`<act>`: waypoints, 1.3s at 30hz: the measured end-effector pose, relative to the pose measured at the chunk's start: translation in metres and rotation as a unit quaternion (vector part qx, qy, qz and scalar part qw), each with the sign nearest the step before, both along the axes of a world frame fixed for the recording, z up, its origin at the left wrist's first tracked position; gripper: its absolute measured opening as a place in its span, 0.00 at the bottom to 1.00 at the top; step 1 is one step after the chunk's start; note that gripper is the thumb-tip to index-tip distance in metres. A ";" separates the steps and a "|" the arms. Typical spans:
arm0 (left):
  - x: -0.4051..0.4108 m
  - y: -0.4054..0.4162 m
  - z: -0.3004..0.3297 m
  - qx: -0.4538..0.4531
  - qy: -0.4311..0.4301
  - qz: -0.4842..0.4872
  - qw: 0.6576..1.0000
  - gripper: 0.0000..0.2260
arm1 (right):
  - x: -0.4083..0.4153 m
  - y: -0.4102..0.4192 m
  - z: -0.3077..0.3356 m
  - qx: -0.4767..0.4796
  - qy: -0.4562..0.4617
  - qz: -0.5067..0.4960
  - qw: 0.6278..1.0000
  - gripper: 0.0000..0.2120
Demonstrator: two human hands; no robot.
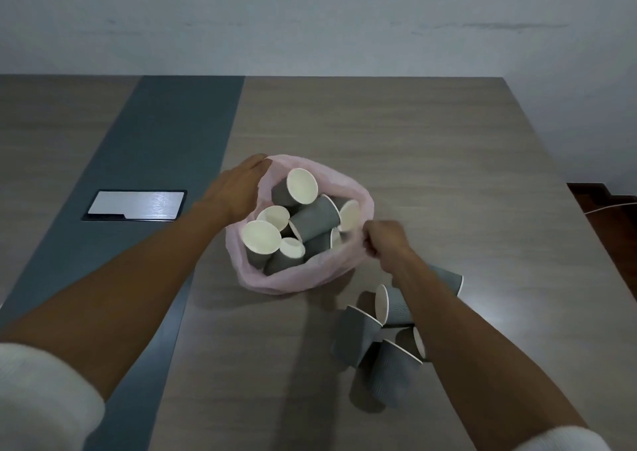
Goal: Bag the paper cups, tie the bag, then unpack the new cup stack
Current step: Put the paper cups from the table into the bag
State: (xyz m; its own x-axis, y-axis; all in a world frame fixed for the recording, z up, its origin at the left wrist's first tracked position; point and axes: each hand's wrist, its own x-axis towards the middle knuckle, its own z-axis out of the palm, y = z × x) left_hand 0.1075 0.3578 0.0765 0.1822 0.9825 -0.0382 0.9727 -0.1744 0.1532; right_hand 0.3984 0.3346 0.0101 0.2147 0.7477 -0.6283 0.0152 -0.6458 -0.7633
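Observation:
A pink plastic bag (293,280) stands open on the table, holding several grey paper cups (315,221) with white insides. My left hand (238,188) grips the bag's far left rim. My right hand (384,243) is closed on the bag's right rim. Several more grey cups (358,337) lie loose on the table at the near right, partly hidden under my right forearm.
The wooden table (431,161) has a dark grey strip (172,140) down its left part with a silver cable hatch (136,205) set in it. The table's right edge runs diagonally, with dark floor (606,202) beyond. A pale wall stands behind.

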 end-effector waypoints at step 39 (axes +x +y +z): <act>0.087 -0.056 0.009 0.034 -0.122 0.111 0.986 0.24 | 0.165 -0.027 -0.015 -0.057 -0.339 0.475 0.810 0.37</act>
